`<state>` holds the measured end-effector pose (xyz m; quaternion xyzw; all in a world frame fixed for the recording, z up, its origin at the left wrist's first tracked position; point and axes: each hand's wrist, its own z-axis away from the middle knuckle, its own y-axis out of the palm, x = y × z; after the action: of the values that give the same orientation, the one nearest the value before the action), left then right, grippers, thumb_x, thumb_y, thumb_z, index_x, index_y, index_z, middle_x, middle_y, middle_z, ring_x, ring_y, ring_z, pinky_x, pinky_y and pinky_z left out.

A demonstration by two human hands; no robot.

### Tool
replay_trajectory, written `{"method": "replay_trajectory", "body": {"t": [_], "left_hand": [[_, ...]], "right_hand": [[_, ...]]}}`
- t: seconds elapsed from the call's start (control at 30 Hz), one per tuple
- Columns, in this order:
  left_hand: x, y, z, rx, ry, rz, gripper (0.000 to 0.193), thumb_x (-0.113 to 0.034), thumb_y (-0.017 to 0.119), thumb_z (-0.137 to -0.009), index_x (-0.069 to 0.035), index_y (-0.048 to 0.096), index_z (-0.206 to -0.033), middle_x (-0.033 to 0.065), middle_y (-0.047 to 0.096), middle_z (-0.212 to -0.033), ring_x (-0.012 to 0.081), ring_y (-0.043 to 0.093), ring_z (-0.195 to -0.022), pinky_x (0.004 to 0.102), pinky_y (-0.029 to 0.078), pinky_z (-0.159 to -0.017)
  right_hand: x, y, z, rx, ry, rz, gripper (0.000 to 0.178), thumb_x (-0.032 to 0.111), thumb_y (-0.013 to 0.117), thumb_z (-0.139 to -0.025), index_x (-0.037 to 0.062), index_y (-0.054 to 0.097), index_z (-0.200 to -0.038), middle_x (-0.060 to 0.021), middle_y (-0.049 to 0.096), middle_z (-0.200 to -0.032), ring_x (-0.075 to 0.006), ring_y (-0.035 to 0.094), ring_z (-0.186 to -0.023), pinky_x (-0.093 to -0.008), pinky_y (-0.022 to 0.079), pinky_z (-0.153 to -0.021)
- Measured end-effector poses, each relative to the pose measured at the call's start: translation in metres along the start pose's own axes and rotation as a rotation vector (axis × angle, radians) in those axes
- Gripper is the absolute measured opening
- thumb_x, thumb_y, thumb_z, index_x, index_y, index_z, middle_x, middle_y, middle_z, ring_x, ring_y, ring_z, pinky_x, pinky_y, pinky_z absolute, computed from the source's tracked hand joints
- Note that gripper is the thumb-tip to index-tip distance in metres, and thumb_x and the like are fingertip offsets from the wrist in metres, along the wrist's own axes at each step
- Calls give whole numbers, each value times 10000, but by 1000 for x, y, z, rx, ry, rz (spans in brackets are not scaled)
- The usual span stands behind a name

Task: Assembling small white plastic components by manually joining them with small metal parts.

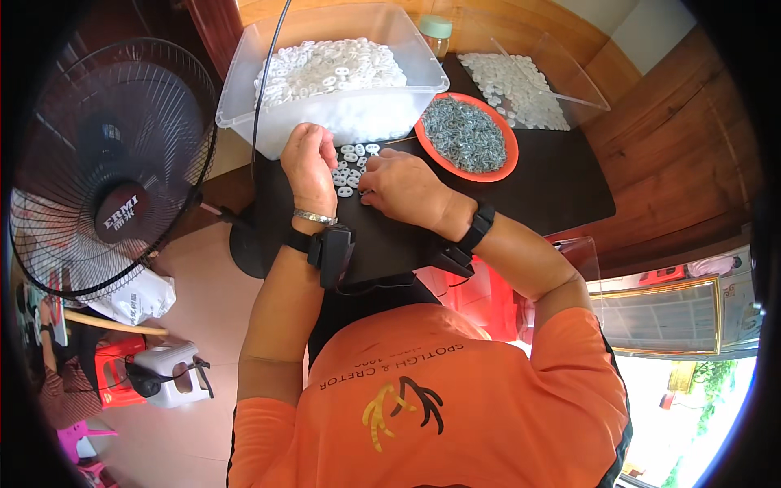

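Both hands on the dark desk [537, 183], working over a small cluster of white ring-shaped parts [351, 169] lying between them. Left hand [309, 163] curled, knuckles up, fingers folded down at the left edge of the cluster; whether they pinch a part, cannot tell. Right hand [404, 185] flat-ish, fingers bent onto the right side of the cluster, tips hidden under the hand, grip cannot tell. Silver bracelet [315, 216] and a black wrist device [332, 250] on the left wrist, black band [478, 228] on the right.

Just behind the hands, touching distance: a clear plastic tub [244, 89] heaped with the same white parts, its front wall close above the left knuckles. A black cable [268, 77] runs down across the tub's left side. Right of the tub, an orange plate [511, 154] full of small grey metal pieces, near the right hand. Further back, a clear tray [590, 93] with more white parts, and a green-lidded jar [436, 31] behind the tub. Black floor fan [106, 171] stands off the desk's left side. White jug [167, 370] on the floor lower left.
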<state>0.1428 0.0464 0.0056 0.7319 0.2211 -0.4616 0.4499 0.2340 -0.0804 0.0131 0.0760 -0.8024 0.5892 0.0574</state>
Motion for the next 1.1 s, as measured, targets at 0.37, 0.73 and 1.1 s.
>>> {"method": "replay_trajectory", "body": {"t": [0.37, 0.73, 1.1], "left_hand": [[2, -1, -1, 131, -75, -37, 202, -184, 505, -883, -53, 549, -736, -13, 481, -597, 69, 409, -491, 212, 328, -464], [7, 0, 9, 548, -454, 14, 269, -273, 445, -936, -50, 583, -875, 29, 555, -664, 113, 510, -538, 224, 384, -497], [10, -2, 6, 506, -558, 197, 191, -196, 453, -926, -38, 559, -902, 34, 546, -712, 141, 521, -597, 252, 408, -546]], "right_hand": [[-8, 2, -5, -77, -62, 165, 72, 120, 631, -781, 67, 622, -829, -80, 591, -805, -263, 590, -795, -372, 490, -697], [-15, -24, -2, -500, 18, -190, 93, 29, 637, -799, 55, 605, -883, -100, 602, -786, -308, 605, -750, -370, 494, -664], [-9, -24, 2, -514, 97, -293, 196, 80, 694, -775, 56, 669, -967, -95, 634, -843, -275, 644, -792, -336, 519, -679]]}}
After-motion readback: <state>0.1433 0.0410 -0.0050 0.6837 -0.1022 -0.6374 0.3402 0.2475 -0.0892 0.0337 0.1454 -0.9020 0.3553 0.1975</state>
